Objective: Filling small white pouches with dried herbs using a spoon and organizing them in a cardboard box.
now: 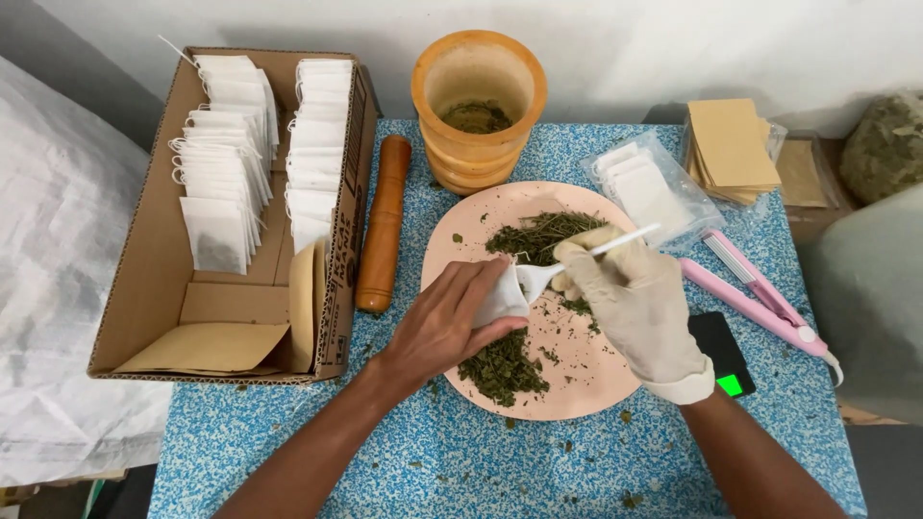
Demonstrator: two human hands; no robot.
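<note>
Two hands meet over the pink plate (586, 370), and what matters is how the spoon lines up with the bag's mouth. The left hand (442, 322), bare, has its fingers pinched on a small white filter bag (500, 298), held just above the plate's middle with its open end turned right. The right hand (635, 303), in a pale glove, has its fingers closed around the handle of a white plastic spoon (567, 266). The spoon's long axis runs from far right, where the handle tip sticks out past the glove, down to near left, where the bowl sits right at the bag's opening, touching or nearly so. Dried green herb (538, 235) lies in one heap on the far side of the plate, and another heap (500, 370) lies on the near side, directly below the left hand.
</note>
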